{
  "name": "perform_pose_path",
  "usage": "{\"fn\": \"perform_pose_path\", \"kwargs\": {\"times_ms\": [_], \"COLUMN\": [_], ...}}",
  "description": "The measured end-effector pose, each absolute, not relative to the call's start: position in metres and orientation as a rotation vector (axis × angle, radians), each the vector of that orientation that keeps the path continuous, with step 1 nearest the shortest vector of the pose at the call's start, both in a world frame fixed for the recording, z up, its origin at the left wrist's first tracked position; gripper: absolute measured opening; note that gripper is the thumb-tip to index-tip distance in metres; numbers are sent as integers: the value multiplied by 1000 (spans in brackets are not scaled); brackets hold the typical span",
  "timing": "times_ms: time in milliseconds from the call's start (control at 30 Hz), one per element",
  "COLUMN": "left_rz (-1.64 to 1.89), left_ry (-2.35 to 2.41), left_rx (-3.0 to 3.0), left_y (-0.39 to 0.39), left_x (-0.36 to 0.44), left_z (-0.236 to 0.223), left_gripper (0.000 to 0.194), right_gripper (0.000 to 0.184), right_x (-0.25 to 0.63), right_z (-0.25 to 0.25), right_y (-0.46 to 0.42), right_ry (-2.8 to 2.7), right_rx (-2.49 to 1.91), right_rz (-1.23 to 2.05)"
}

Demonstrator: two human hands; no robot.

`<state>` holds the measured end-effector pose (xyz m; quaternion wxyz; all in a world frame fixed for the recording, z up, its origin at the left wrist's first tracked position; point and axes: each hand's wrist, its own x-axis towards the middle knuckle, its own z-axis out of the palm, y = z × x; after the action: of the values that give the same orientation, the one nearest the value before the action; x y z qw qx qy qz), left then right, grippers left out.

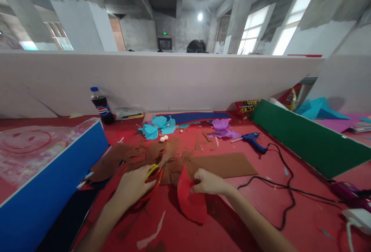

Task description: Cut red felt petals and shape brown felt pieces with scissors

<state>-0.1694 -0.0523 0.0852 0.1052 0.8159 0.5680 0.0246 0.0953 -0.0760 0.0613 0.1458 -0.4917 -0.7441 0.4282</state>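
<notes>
My left hand (133, 184) is closed around the handles of a pair of scissors (153, 176) with yellow and orange-red grips. The blades are parted a little and point away to the upper right. In my right hand (209, 182) a curved piece of red paper (189, 201) is pinched between thumb and fingers, its narrow end reaching up toward the scissors. Beneath both hands lie brown paper pieces, among them a long brown strip (226, 165) that runs off to the right of the red piece.
A blue glue gun (255, 142) trails a black cord across the right side. Turquoise paper petals (158, 126) and purple ones (222, 127) lie farther back. A cola bottle (102, 105) stands at the back left. Blue (60, 163) and green (307, 138) boards border the red table.
</notes>
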Motion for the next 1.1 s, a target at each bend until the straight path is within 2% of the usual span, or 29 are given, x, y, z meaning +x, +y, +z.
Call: {"fn": "perform_pose_path", "kwargs": {"times_ms": [133, 267, 433, 633, 867, 1100], "left_rz": [61, 192, 426, 545, 626, 723], "left_ry": [1773, 1805, 1454, 1138, 1127, 1212], "left_rx": [2473, 2470, 2298, 1974, 1798, 1812], "left_y": [-49, -50, -60, -79, -79, -75], "left_x": [-173, -171, -152, -124, -121, -123], "left_z": [84, 90, 85, 72, 62, 63], "left_gripper": [34, 31, 29, 31, 25, 27], "right_gripper": [25, 25, 18, 14, 17, 10], "right_x": [96, 94, 88, 80, 74, 69], "right_z": [62, 63, 61, 56, 54, 51], "right_y": [-76, -77, -77, -79, -82, -82], "right_ry": [-2110, -2044, -1952, -1916, -1892, -1656], "right_rx": [-1363, -1349, -1273, -1170, -1137, -959], "right_rz": [1243, 1262, 1332, 1371, 1387, 1603]}}
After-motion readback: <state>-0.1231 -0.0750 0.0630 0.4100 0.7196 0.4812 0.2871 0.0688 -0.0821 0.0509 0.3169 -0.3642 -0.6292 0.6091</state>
